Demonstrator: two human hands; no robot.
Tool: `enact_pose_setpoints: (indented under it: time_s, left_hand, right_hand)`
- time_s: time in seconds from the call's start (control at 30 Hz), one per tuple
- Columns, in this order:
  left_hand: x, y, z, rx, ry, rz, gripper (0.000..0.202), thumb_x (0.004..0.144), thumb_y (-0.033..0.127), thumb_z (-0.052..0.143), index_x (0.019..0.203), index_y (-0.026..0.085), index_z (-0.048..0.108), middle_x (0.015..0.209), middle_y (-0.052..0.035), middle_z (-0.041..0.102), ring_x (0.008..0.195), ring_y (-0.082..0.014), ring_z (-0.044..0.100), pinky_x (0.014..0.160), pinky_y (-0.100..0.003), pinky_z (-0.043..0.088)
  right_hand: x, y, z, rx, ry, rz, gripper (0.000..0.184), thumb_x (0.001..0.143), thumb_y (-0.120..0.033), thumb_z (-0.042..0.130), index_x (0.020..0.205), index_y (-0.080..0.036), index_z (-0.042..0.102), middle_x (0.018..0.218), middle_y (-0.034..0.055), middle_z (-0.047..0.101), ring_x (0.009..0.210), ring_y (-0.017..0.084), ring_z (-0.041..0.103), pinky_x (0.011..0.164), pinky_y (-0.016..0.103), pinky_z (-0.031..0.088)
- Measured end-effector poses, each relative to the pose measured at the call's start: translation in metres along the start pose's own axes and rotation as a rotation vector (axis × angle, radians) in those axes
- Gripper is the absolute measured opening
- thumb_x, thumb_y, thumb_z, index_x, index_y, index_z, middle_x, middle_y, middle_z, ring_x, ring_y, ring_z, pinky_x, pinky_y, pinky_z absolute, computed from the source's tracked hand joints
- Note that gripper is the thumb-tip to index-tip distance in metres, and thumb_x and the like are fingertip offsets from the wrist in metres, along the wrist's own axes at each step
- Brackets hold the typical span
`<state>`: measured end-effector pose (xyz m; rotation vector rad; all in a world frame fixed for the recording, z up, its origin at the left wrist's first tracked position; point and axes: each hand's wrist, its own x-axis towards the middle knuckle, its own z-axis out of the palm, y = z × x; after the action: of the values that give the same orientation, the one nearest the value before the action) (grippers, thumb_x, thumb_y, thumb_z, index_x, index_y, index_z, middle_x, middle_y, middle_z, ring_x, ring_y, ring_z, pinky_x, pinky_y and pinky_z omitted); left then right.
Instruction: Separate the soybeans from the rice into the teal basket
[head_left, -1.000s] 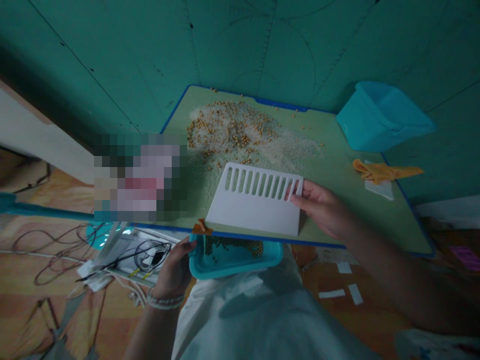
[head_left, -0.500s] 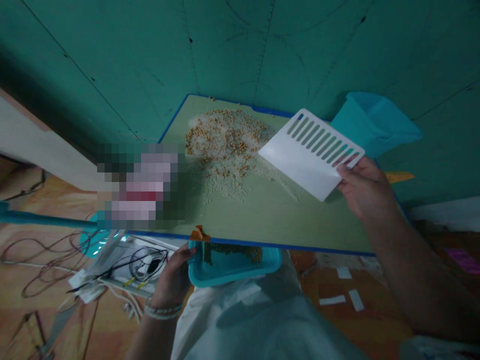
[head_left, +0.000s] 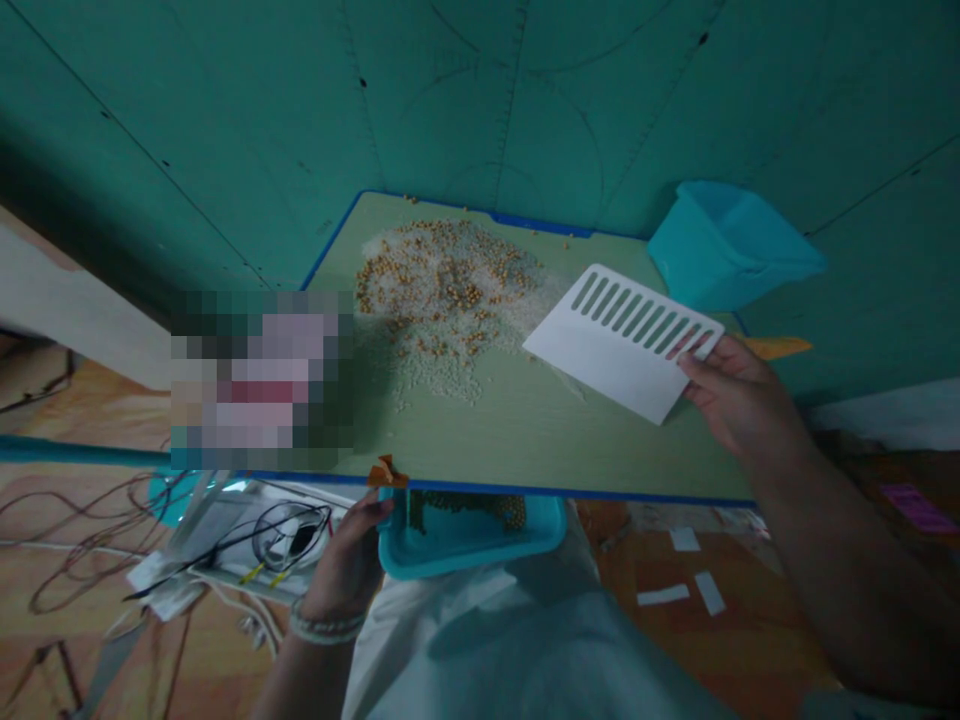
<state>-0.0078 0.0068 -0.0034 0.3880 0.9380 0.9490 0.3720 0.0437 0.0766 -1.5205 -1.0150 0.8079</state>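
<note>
My right hand (head_left: 742,390) grips the slotted end of a flat white plastic scraper (head_left: 600,365), fingers behind it and thumb on top. The scraper tilts over the right part of the table (head_left: 540,450), its plain edge toward a spread pile of pale grains and yellow beans (head_left: 450,285). Below the table's front edge, my left hand (head_left: 352,555) holds the left rim of a shallow blue tray (head_left: 465,565). Dark and yellowish beans (head_left: 480,507) lie along the tray's far side, partly hidden under the table edge.
A blue bin (head_left: 731,255) stands at the table's back right, against the green wall (head_left: 465,110). A blurred-out pinkish object (head_left: 262,385) is at the left. Orange tape (head_left: 386,472) sticks to the front edge. Cables (head_left: 292,535) lie in a white box at lower left.
The scraper in my right hand has come lower, toward the tabletop, and lies flatter. My left hand and the tray keep nearly the same place. The whole view has shifted slightly.
</note>
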Motion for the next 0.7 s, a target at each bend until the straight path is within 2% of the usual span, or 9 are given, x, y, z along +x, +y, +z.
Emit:
enact_pose_setpoints:
  time_s: [0.13, 0.37, 0.57, 0.7]
  left_hand:
    - [-0.001, 0.000, 0.001, -0.013, -0.001, -0.016, 0.017, 0.054, 0.031, 0.083, 0.067, 0.021, 0.078, 0.055, -0.0022, 0.073, 0.064, -0.0282, 0.073, 0.058, -0.032, 0.060]
    - [-0.001, 0.003, 0.004, -0.006, 0.000, -0.009, 0.016, 0.051, 0.029, 0.084, 0.061, 0.020, 0.076, 0.067, -0.0043, 0.078, 0.070, -0.0300, 0.073, 0.063, -0.035, 0.060]
    - [-0.001, 0.002, 0.001, -0.013, 0.015, -0.032, 0.017, 0.052, 0.030, 0.083, 0.062, 0.017, 0.076, 0.052, -0.0033, 0.072, 0.063, -0.0296, 0.072, 0.063, -0.037, 0.060]
    - [-0.002, 0.003, -0.004, -0.018, 0.016, -0.016, 0.016, 0.052, 0.028, 0.082, 0.061, 0.017, 0.075, 0.048, -0.0024, 0.069, 0.056, -0.0270, 0.070, 0.061, -0.036, 0.059]
  right_hand:
    - [-0.006, -0.005, 0.003, 0.015, -0.069, 0.063, 0.028, 0.072, -0.037, 0.075, 0.097, -0.029, 0.065, 0.098, 0.0017, 0.070, 0.096, 0.022, 0.064, 0.082, 0.039, 0.050]
    - [-0.029, -0.017, 0.012, -0.030, -0.186, 0.121, 0.032, 0.070, -0.043, 0.076, 0.096, -0.027, 0.067, 0.094, 0.0029, 0.074, 0.092, 0.024, 0.067, 0.086, 0.041, 0.050]
    - [-0.043, -0.015, 0.021, -0.031, -0.392, 0.191, 0.027, 0.074, -0.044, 0.073, 0.095, -0.026, 0.069, 0.095, 0.0036, 0.075, 0.088, 0.023, 0.069, 0.083, 0.040, 0.051]
    - [-0.044, -0.015, 0.028, -0.001, -0.400, 0.185, 0.026, 0.074, -0.042, 0.073, 0.094, -0.026, 0.069, 0.094, 0.0038, 0.075, 0.088, 0.023, 0.068, 0.084, 0.040, 0.050]
